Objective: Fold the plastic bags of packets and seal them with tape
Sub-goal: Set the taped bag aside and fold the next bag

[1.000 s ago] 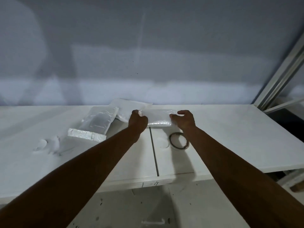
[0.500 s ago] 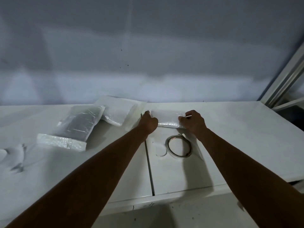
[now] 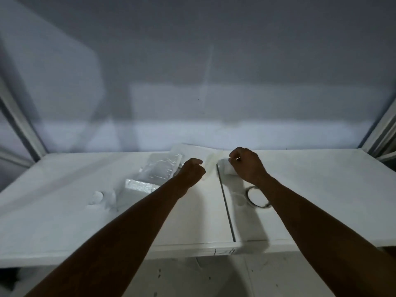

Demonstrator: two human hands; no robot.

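While both forearms reach across it, the white table (image 3: 321, 189) carries everything, its two panels meeting at a dark seam that runs toward the person. Left of the seam, near the far edge, two more clear bags of packets (image 3: 159, 171) lie overlapping, one partly on the other. Just right of the seam the plastic bag (image 3: 226, 169) being worked lies on the table, and its loose translucent flap (image 3: 211, 166) stands up, tilted, between the hands. The left hand (image 3: 192, 171) is curled into a fist against that flap and appears to grip its edge. The right hand (image 3: 246, 163) arches over the bag with fingers bent and tips drawn together; I cannot tell whether they pinch any film. A tape roll (image 3: 257, 197) lies flat just behind the right wrist.
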